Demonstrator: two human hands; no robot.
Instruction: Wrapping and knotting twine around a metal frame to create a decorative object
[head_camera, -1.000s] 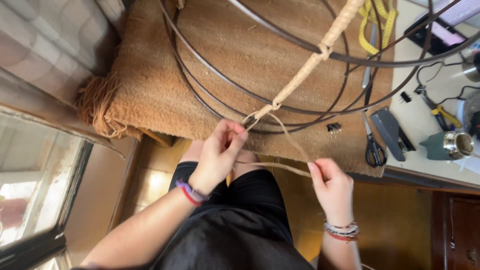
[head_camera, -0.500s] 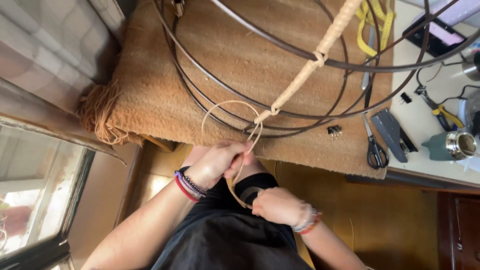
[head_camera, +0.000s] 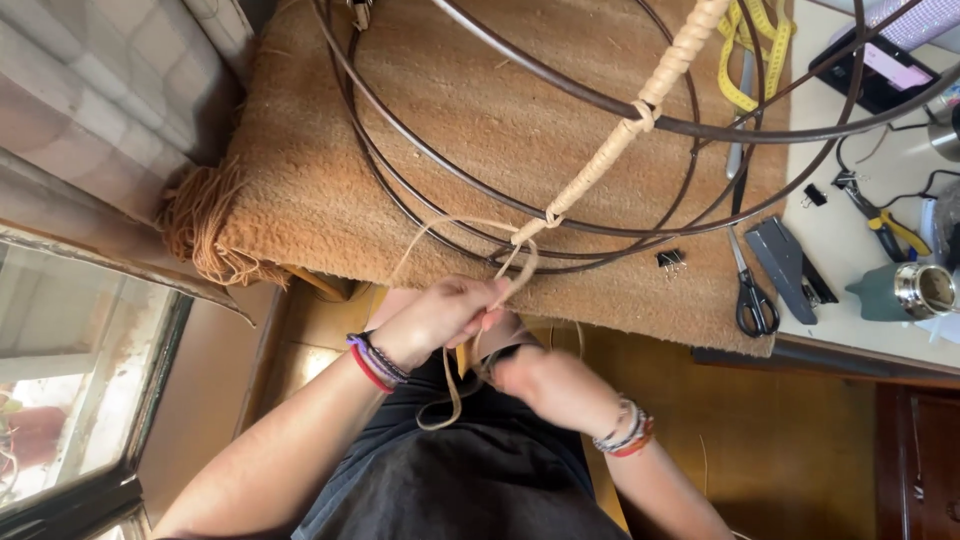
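A dark metal wire frame (head_camera: 480, 240) of curved rings lies on a tan woven mat (head_camera: 460, 110). One spoke is wrapped in pale tan cord (head_camera: 610, 150). A loose strand of that cord (head_camera: 450, 235) loops from the wrap's lower end down to my hands. My left hand (head_camera: 445, 312) pinches the strand just below the frame's lower rim. My right hand (head_camera: 545, 385) is closed around the strand's lower part, close under the left hand. Both wrists wear bracelets. The cord's tail (head_camera: 445, 405) hangs over my dark shirt.
Black-handled scissors (head_camera: 748, 290), a small binder clip (head_camera: 670, 260), a dark stapler-like tool (head_camera: 785, 262), a yellow measuring tape (head_camera: 755, 50), yellow-handled pliers (head_camera: 885, 222) and a metal cup (head_camera: 925, 290) lie at the right. The mat's fringe (head_camera: 205, 235) hangs at the left beside a window (head_camera: 80, 370).
My right hand swung from far right in toward my left hand. The strand went from stretched sideways to a loop above my hands, then drew in tighter.
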